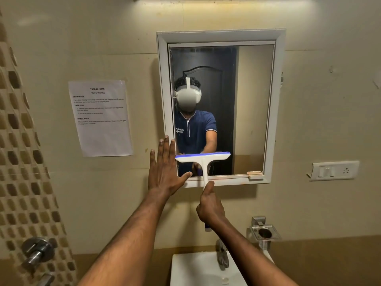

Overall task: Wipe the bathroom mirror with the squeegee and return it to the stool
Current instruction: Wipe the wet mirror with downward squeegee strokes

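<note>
Right hand (210,207) around squeegee (203,159); sink (185,269), faucet (222,254) below

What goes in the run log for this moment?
right hand grips squeegee | blade low on mirror | left hand flat on frame

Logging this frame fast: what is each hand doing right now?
Left hand: open, flat against the wall and mirror frame.
Right hand: gripping the squeegee handle, blade on the glass.

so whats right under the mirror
A white sink with a chrome tap, and a steel holder on the wall. The hands and arms cover some of the wall and basin; no stool shows.
</note>
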